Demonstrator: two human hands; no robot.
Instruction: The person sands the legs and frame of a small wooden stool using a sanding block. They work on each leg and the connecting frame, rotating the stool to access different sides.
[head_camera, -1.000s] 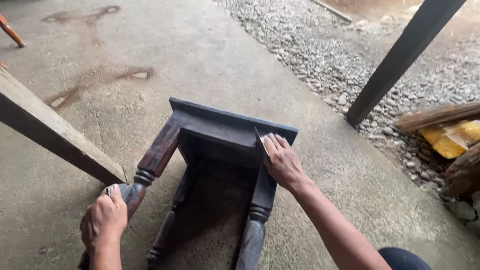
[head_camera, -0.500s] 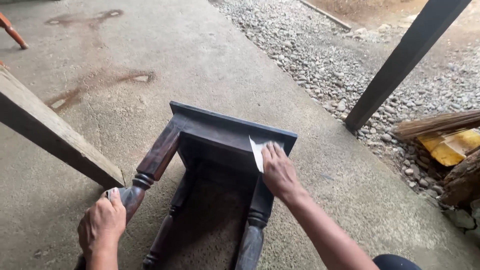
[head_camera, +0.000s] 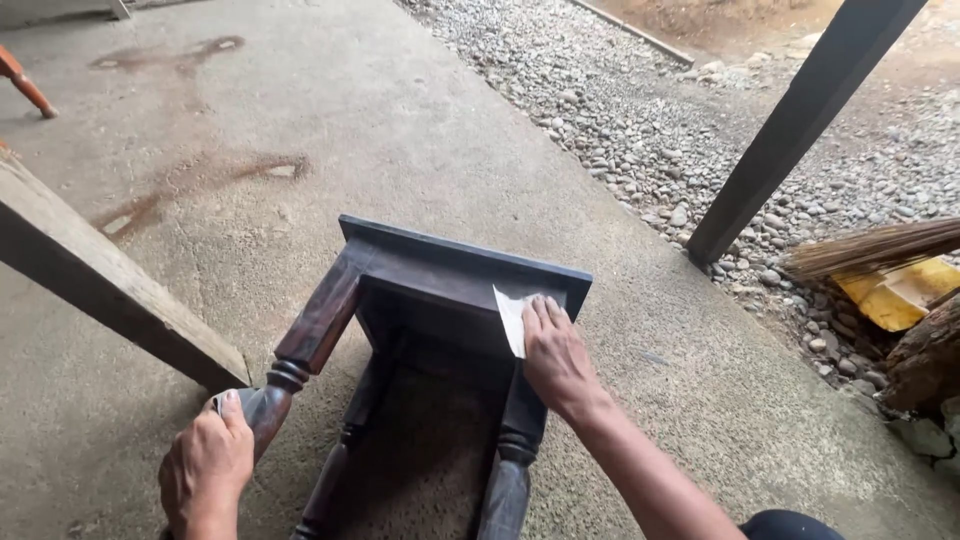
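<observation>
From the head view, I am kneeling over a dark wooden stool (head_camera: 440, 330) lying on its side on the concrete floor (head_camera: 400, 130). My left hand (head_camera: 207, 470) is wrapping tight around one stool leg so it is not sliding. My right hand (head_camera: 556, 358) is pressing a pale sheet of sandpaper (head_camera: 510, 318) flat against the frame. A yellow bag (head_camera: 900, 290) is sitting by the gravel (head_camera: 620, 110), under a broom (head_camera: 870, 248).
</observation>
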